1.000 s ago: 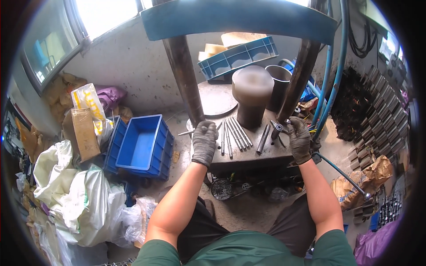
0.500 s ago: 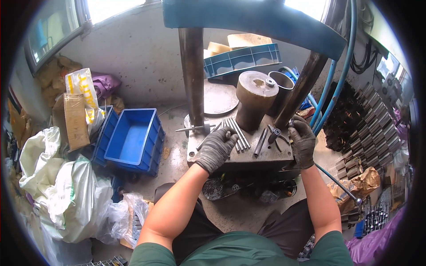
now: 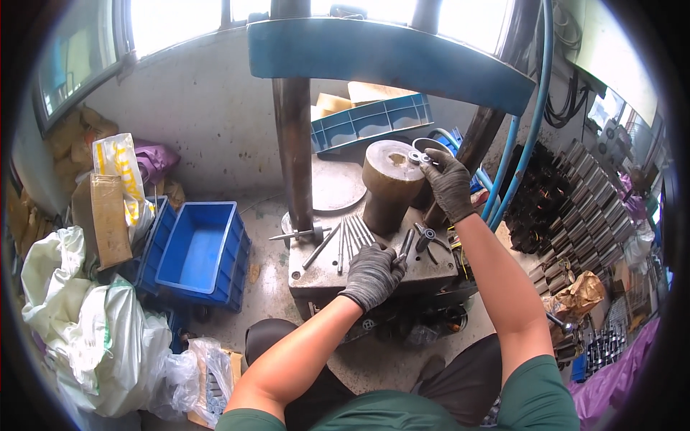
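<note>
My right hand (image 3: pixel 451 188), in a dark grey work glove, reaches to the top of a thick metal cylinder (image 3: pixel 384 161). Its fingertips pinch a small metal ring (image 3: pixel 425 159); a second small ring (image 3: pixel 415 155) rests against it on the cylinder's edge. My left hand (image 3: pixel 372 274), in a striped grey glove, is closed low over the front of the press bed (image 3: pixel 323 269). What its fingers hold is mostly hidden. Just beyond it several thin metal rods (image 3: pixel 352 237) lie side by side. A short dark tube (image 3: pixel 407 241) and a round-headed tool (image 3: pixel 425 237) lie to its right.
A blue press crossbeam (image 3: pixel 388 61) spans above, on steel columns (image 3: pixel 293 151). Blue hoses (image 3: pixel 528 154) hang at right, near stacked metal tubes (image 3: pixel 575 208). Blue crates (image 3: pixel 195 248) and white sacks (image 3: pixel 86 323) stand left. A tilted blue crate (image 3: pixel 374 121) lies behind.
My right hand has risen from the bed's right edge to the cylinder top, where two rings show instead of one. My left hand has moved off the rods, toward me and right.
</note>
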Motion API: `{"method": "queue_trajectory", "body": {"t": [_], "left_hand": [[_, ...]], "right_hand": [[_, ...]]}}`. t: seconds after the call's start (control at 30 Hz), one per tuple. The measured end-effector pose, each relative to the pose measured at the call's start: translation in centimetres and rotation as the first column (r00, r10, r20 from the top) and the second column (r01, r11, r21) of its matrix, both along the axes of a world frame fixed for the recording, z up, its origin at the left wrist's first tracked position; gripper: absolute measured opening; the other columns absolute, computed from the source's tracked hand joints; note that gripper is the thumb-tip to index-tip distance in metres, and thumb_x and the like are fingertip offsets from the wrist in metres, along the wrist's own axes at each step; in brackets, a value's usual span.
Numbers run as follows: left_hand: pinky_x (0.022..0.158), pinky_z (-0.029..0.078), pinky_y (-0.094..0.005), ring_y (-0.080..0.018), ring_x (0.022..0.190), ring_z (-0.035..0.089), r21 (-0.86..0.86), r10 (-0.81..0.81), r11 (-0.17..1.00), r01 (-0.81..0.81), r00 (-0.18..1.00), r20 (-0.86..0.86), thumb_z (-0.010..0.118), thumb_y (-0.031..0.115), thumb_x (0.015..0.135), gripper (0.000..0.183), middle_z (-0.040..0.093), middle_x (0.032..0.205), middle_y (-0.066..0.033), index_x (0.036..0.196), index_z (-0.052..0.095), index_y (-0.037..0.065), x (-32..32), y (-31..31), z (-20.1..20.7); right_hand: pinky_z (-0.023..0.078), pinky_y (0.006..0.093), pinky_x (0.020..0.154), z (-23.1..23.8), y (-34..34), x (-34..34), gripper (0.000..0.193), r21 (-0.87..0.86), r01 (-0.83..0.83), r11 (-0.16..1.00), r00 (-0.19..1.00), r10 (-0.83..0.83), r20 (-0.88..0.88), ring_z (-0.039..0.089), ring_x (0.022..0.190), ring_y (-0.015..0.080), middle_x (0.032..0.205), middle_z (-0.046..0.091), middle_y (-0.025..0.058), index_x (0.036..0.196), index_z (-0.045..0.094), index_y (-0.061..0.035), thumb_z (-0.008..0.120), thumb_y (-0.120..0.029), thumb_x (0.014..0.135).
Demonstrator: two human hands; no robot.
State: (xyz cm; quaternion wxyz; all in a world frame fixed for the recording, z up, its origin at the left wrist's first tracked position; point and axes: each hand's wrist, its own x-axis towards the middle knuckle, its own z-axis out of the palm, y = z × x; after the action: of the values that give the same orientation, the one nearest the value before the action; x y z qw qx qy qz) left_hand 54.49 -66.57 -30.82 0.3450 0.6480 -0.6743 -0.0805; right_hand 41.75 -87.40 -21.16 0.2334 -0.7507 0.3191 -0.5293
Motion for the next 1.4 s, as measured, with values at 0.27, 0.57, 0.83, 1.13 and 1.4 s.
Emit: {"method": "queue_trajectory", "body": {"t": [0.27,0.57,0.83,1.13,1.4], "left_hand": [[0.083,0.053,-0.0478,-0.0426,0.093,0.069,0.393,-0.041,0.907,0.149,0.962,-0.270,0.067,0.051,0.094,0.058,0.070,0.093,-0.0281,0.105,0.069,-0.006,0.3,0.1,1.2],[0.072,0.054,-0.0273,-0.0133,0.071,0.061,0.185,0.080,0.947,0.264,0.361,-0.929,0.065,0.040,0.102,0.038,0.064,0.078,-0.0030,0.096,0.070,0.003,1.9,-0.4,-2.5],[0.096,0.056,-0.0371,-0.0211,0.102,0.066,-0.214,-0.204,0.948,0.236,-0.065,-0.977,0.075,0.007,0.091,0.035,0.067,0.107,-0.0083,0.123,0.060,0.003,3.6,2.0,0.5],[0.096,0.058,-0.0330,-0.0179,0.115,0.062,-0.478,-0.450,0.877,0.050,0.434,-0.780,0.070,0.002,0.098,0.049,0.058,0.131,-0.0074,0.143,0.051,0.005,3.5,-5.3,8.7],[0.085,0.053,-0.0305,-0.0154,0.100,0.061,-0.422,-0.300,0.907,-0.021,0.670,-0.679,0.078,0.000,0.088,0.043,0.061,0.110,-0.0023,0.123,0.055,0.010,2.8,-19.7,12.6]], "right_hand": [[0.059,0.0370,0.084,2.0,0.1,2.2,0.026,-0.077,0.148,0.986,0.953,-0.163,-0.257,0.075,0.090,0.0309,0.101,0.076,0.0204,0.110,0.077,-0.0019,0.073,-0.019,0.091],[0.056,0.0409,0.091,-1.4,7.6,-5.0,0.027,-0.099,-0.014,0.995,0.991,0.001,-0.133,0.069,0.102,0.0323,0.109,0.072,0.0184,0.114,0.070,-0.0014,0.074,-0.011,0.089],[0.053,0.0465,0.083,-9.1,17.2,-17.6,0.023,0.104,-0.224,0.969,0.762,0.241,-0.601,0.065,0.091,0.0356,0.091,0.067,0.0147,0.094,0.072,-0.0069,0.077,-0.028,0.086],[0.053,0.0490,0.081,-9.0,16.1,-17.0,0.033,0.164,-0.282,0.945,0.671,0.316,-0.671,0.067,0.089,0.0381,0.087,0.068,0.0163,0.097,0.072,-0.0056,0.070,-0.038,0.093],[0.052,0.0492,0.092,-10.1,15.2,-17.0,0.042,0.437,-0.278,0.855,0.620,0.508,-0.598,0.068,0.105,0.0399,0.108,0.073,0.0197,0.115,0.071,-0.0069,0.049,-0.041,0.107]]}}
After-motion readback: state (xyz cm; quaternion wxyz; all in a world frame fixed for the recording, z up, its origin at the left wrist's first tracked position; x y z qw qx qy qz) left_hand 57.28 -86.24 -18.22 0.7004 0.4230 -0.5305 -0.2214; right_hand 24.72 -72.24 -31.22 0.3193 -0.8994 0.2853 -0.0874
